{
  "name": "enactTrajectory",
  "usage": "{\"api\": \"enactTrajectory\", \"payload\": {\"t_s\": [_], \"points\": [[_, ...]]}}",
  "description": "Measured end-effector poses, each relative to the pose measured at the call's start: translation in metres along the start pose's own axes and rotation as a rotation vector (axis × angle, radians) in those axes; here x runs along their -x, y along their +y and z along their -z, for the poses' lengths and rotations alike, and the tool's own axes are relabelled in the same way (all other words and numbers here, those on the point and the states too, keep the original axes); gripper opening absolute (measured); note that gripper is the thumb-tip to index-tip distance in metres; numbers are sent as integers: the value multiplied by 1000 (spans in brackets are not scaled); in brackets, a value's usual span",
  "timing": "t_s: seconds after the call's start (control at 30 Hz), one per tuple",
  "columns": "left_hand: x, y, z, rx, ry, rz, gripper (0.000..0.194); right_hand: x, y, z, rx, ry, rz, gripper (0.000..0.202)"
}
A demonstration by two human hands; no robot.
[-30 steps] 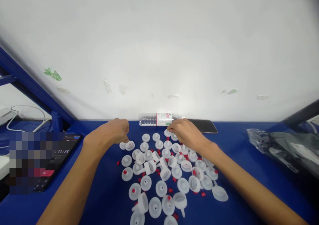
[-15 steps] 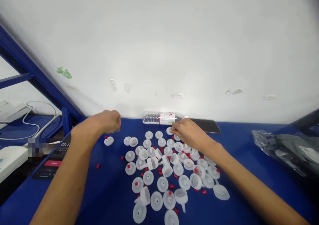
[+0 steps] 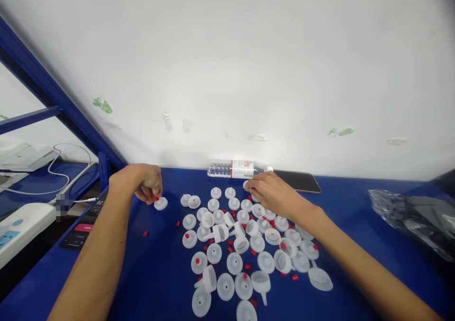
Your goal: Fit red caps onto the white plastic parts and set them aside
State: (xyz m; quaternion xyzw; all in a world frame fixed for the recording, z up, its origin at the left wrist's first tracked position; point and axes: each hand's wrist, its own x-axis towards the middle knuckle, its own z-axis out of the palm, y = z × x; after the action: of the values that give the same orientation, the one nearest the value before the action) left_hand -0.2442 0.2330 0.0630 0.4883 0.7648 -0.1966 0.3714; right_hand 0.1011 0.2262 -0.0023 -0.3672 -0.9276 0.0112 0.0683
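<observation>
Lying between the hands point(image 3: 148, 181) point(image 3: 272, 189); white funnels point(image 3: 230, 194)

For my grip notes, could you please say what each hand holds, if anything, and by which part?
The left hand is at a red cap on a white funnel, the right hand at another funnel's edge; whether either grips is unclear.

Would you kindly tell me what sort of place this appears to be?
It looks like a workbench, perhaps in a workshop: a flat blue tabletop, many round translucent white plastic funnels scattered with small red plastic caps, and a blue, metal-looking frame alongside.
</observation>
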Motion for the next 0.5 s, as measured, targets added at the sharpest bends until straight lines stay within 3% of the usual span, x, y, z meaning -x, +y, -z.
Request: {"api": "enactTrajectory", "payload": {"t_s": [0.17, 0.37, 0.5], "points": [[-4, -1, -1, 19, 28, -68, 19, 3, 0, 7, -2, -7, 17, 31], [13, -11, 11, 44, 253, -230, 15, 10, -4, 26, -89, 32, -3, 28], [25, -18, -9, 12, 429, -275, 30, 18, -9, 44, -140, 73, -29, 33]]}}
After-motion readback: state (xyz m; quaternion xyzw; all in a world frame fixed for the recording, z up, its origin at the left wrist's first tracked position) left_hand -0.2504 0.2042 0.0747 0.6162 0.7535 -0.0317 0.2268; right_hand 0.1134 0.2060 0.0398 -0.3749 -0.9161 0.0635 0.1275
